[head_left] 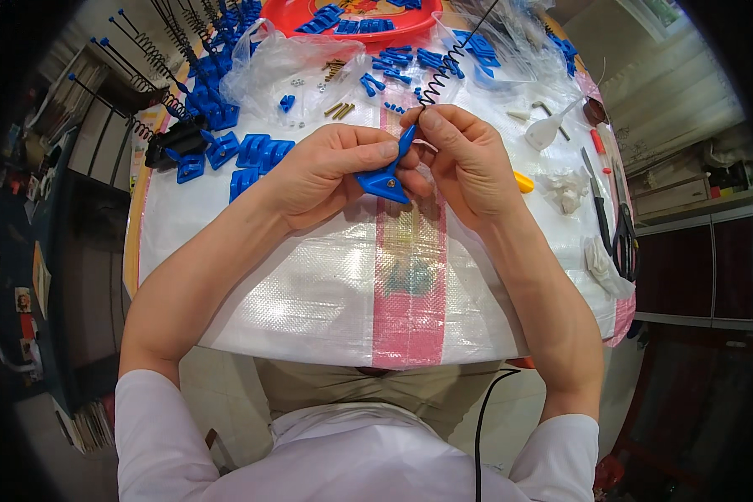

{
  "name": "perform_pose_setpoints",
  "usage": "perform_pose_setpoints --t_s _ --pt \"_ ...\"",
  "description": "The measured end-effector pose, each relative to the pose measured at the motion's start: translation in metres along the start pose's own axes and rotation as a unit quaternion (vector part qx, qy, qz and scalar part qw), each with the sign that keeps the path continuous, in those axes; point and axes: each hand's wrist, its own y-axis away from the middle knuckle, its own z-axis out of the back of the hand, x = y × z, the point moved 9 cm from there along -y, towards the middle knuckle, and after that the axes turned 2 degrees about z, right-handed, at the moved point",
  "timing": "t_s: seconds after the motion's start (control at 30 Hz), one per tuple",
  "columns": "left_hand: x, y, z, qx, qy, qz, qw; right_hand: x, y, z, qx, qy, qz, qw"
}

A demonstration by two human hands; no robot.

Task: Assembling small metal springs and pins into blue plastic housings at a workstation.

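One joining step, seemingly: left hand (330, 167) closed round the blue bracket (383, 184), right hand (470, 163) pinching the coiled rod (437, 82) just above it; the next move calls for alignment.

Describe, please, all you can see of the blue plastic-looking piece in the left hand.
The blue plastic-looking piece has a broad base and a narrow tapering arm slanting up to the right. A brass-coloured round fastener shows in the base. The left hand grips it, hiding part; whether the right hand touches it is unclear.
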Motion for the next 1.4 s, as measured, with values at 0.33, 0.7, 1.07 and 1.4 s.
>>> perform_pose_setpoints --t_s 0.33,0.7,1.07,1.4 --pt "0.000 -0.001 -0.002 0.024 0.006 -0.006 1.000 -0.001 0.000 0.002 0.025 0.013 -0.012 1.000" --pt "0.001 0.000 -0.001 0.008 -0.006 0.002 1.000 0.002 0.002 0.000 -0.035 0.007 -0.019 0.999" --pt "0.003 -0.002 0.002 0.010 -0.011 0.003 1.000 -0.005 0.000 0.008 -0.040 0.022 -0.042 0.998" --pt "0.008 -0.005 0.004 0.000 -0.004 0.017 1.000 -0.003 0.002 0.004 -0.033 0.023 -0.034 0.999"
